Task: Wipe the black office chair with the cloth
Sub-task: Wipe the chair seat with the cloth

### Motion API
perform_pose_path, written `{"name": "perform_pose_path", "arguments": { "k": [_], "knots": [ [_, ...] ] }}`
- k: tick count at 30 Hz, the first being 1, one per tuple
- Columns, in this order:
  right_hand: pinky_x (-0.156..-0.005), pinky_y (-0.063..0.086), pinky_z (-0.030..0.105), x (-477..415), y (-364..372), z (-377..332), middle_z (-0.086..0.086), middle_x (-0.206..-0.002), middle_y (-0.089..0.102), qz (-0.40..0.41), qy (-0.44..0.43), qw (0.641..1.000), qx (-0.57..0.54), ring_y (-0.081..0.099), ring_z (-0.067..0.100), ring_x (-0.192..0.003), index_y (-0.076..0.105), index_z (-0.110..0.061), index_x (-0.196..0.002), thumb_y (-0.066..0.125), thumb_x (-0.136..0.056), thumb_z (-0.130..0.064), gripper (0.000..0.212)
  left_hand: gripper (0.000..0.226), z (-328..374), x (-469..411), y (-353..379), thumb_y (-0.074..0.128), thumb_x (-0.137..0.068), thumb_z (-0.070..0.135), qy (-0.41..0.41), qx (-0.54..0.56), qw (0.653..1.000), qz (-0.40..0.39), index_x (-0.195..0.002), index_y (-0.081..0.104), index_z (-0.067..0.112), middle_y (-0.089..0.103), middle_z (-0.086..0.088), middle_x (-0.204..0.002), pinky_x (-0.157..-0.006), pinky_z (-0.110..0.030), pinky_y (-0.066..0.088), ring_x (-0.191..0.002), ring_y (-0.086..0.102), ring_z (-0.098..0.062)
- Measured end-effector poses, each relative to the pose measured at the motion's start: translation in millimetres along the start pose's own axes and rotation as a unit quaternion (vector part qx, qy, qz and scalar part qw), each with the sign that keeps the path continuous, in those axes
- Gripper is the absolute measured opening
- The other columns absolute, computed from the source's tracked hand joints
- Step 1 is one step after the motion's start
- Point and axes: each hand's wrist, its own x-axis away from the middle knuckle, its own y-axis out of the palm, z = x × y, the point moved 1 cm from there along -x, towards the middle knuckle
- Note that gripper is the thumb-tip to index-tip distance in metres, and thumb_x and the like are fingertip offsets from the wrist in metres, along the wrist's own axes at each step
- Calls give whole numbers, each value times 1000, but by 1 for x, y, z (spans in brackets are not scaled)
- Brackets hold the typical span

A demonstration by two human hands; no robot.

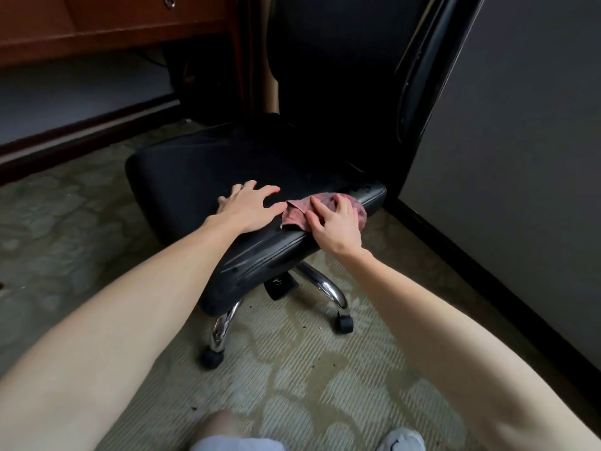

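Observation:
The black office chair (201,164) stands in the middle of the view, its padded seat facing me and its tall backrest rising behind. A crumpled pink-red cloth (297,211) lies on the seat's near right edge. My right hand (335,222) presses down on the cloth with fingers spread over it. My left hand (250,205) rests flat on the seat just left of the cloth, fingers apart, holding nothing. Light streaks show on the seat's front edge below my left wrist.
Chrome legs (325,288) with black castors (344,323) stand on patterned greenish carpet (309,385). A wooden desk (97,27) is at the upper left. A grey wall (520,157) with dark skirting runs along the right. My knee and a shoe (401,441) show at the bottom.

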Motion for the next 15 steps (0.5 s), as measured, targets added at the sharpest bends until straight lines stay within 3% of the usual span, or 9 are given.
{"name": "perform_pose_path", "arguments": {
  "k": [5, 7, 10, 15],
  "knots": [
    [-122, -3, 43, -16, -18, 28, 12, -163, 5, -25, 31, 999, -8, -7, 28, -150, 36, -35, -149, 41, -97, -52, 55, 68, -2, -19, 6, 40, -90, 73, 4, -40, 996, -83, -151, 16, 54, -7, -3, -166, -113, -70, 4, -151, -7, -34],
    [-120, -8, 42, -27, -26, 39, 13, -164, -5, -34, 54, 998, -18, -11, 30, -150, 32, -37, -150, 47, -94, -54, 60, 68, -2, -23, 7, 42, -89, 73, 5, -39, 995, -95, -150, 17, 55, -7, -2, -166, -112, -72, 1, -151, -9, -33],
    [-119, -10, 43, -35, -27, 39, 13, -164, -3, -61, 61, 996, -32, -12, 30, -150, 30, -39, -151, 40, -96, -58, 59, 67, -3, -25, 10, 42, -88, 74, -2, -40, 995, -95, -149, 18, 56, -3, 0, -166, -112, -72, 0, -151, -9, -31],
    [-119, -10, 44, -10, -2, 23, 10, -164, 1, -27, -12, 1000, -2, -14, 30, -150, 27, -39, -152, 31, -99, -58, 56, 67, -4, -31, 9, 46, -87, 74, -10, -37, 994, -103, -147, 20, 58, -1, 2, -166, -112, -72, 2, -151, -8, -28]
  ]
}}
